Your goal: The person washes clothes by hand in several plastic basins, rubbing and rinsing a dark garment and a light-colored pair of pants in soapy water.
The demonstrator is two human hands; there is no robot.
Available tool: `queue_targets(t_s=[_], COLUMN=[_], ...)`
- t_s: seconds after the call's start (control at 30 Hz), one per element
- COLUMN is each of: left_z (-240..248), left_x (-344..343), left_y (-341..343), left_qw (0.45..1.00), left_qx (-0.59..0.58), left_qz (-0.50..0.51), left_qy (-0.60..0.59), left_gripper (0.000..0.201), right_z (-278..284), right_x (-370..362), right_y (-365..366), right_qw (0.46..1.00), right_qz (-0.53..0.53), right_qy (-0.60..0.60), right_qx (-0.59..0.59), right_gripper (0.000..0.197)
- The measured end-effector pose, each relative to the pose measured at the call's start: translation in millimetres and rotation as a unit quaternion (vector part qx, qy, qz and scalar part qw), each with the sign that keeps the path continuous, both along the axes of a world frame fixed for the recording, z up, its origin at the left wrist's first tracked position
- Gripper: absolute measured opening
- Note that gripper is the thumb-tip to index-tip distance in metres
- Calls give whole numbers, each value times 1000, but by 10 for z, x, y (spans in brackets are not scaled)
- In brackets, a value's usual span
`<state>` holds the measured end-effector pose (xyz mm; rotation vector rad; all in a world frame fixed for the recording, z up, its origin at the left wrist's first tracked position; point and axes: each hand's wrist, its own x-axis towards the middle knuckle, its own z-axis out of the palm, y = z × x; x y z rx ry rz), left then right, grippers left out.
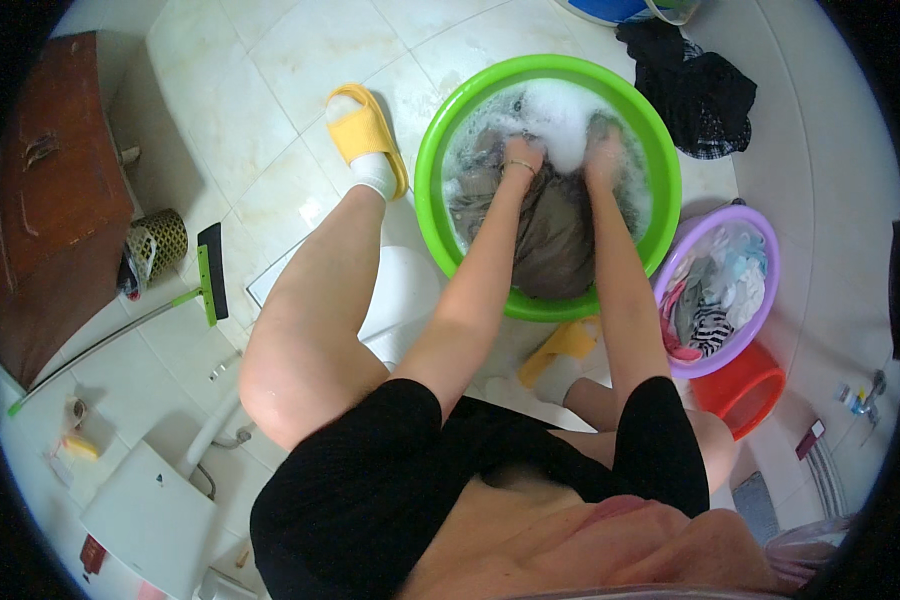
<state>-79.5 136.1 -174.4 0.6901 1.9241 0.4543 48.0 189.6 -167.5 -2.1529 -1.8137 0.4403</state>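
Note:
A round green basin [432, 235] of soapy water stands on the floor in front of me. In it lies a soaked brownish-grey garment [558, 240], spread toward the near side, with white foam [560, 115] at the far side. My left hand [525, 157], with a thin band round its wrist, is closed on a bunch of the cloth. To its right, across the foam, my right hand [602, 158] is also closed on wet cloth at the waterline. Suds and water partly cover the fingers of both hands.
A purple basin [765, 300] of clothes stands at the right, beside a red bucket [755, 395]. Black clothing [695, 85] lies at the far right. Leftward are a green squeegee [210, 272], a wastebasket [165, 240] and a brown cabinet [60, 190]. My yellow slippers [355, 135] flank the green basin.

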Motion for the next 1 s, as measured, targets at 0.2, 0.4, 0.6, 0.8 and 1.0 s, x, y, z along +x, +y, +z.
queue_targets(t_s=[0.2, 0.4, 0.6, 0.8, 1.0], left_z=[170, 425, 107, 414, 366], left_x=[130, 76, 44, 196, 86], left_y=[67, 95, 54, 79, -88], left_qw=[825, 815, 778, 830, 954], left_qx=[82, 48, 123, 73, 27], left_qz=[405, 347, 403, 281, 228], left_qy=[-384, -461, -466, -477, -191], left_gripper=[27, 37, 49, 54, 74], right_z=[1024, 674, 914, 322, -57], right_x=[-440, -360, -606, -58, 33], right_y=[-505, -229, -402, -22, -108], right_qw=[926, 979, 922, 986, 984], right_qz=[151, 123, 125, 45, 145], right_qy=[345, 70, 354, 85, -55], right_qx=[14, 148, 100, 134, 85], right_gripper=[24, 31, 25, 34, 27])
